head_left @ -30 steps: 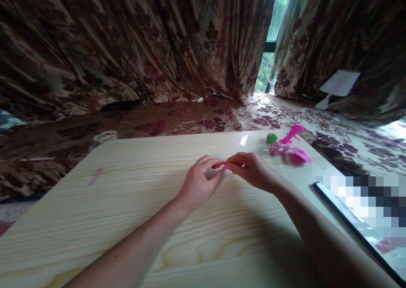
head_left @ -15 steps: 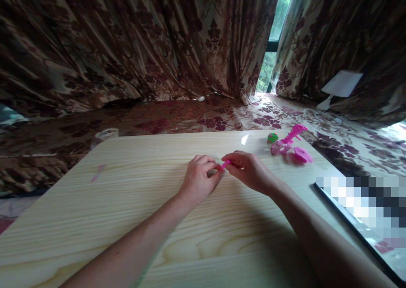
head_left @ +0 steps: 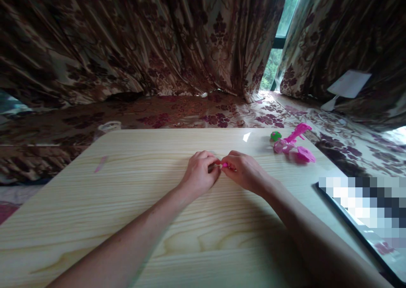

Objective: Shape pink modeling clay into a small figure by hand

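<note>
My left hand point(head_left: 200, 174) and my right hand point(head_left: 241, 169) meet fingertip to fingertip over the middle of a light wooden table point(head_left: 142, 220). Between them they pinch a small pink plastic piece point(head_left: 224, 165), mostly hidden by the fingers. Both hands rest low on the tabletop with fingers curled. To the right lie several pink plastic toy parts point(head_left: 294, 145) and a small green piece point(head_left: 275, 135).
A thin pink strip point(head_left: 100, 163) lies near the table's left edge. A dark flat device point(head_left: 358, 220) sits at the right edge. Patterned brown curtains point(head_left: 152, 38) hang behind, over floral fabric point(head_left: 222, 114). A clear round lid point(head_left: 108, 126) sits beyond the far left corner.
My hands have drawn closer together, and the pink piece, which stuck out between the fingers, is now nearly covered. The view has shifted slightly.
</note>
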`<action>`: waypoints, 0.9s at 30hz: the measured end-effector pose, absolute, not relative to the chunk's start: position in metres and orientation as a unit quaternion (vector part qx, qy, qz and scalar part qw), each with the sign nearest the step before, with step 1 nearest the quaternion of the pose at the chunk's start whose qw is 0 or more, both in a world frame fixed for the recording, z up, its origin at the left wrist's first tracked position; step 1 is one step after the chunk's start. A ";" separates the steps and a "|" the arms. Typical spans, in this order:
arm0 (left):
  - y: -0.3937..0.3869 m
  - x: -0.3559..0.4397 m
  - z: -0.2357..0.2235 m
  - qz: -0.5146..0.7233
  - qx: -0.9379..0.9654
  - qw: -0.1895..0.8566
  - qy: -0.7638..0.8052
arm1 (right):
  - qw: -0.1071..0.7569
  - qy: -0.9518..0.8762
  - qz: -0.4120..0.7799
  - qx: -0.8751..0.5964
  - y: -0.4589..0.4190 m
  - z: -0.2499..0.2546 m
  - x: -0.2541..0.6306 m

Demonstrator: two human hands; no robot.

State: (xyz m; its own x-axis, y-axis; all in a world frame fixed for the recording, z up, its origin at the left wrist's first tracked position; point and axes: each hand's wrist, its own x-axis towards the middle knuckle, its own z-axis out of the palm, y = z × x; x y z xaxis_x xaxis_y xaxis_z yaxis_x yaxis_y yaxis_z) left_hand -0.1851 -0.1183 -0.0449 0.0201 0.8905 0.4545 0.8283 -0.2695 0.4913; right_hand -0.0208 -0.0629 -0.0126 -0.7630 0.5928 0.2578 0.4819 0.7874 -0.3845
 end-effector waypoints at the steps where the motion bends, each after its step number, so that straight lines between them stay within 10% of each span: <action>1: -0.118 -0.185 -0.045 0.355 0.713 0.044 0.603 | 0.193 -0.925 0.158 -0.286 -0.063 -0.011 -0.020; 27: -0.119 -0.185 -0.045 0.360 0.711 0.042 0.603 | 0.182 -0.931 0.159 -0.273 -0.069 -0.008 -0.018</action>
State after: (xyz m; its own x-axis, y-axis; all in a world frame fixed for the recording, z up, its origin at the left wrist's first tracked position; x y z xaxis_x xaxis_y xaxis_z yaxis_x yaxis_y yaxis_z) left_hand -0.1846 -0.1188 -0.0448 0.0133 0.8873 0.4610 0.8263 -0.2694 0.4947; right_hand -0.0180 -0.0689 -0.0083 -0.7852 0.5660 0.2514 0.4503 0.8004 -0.3956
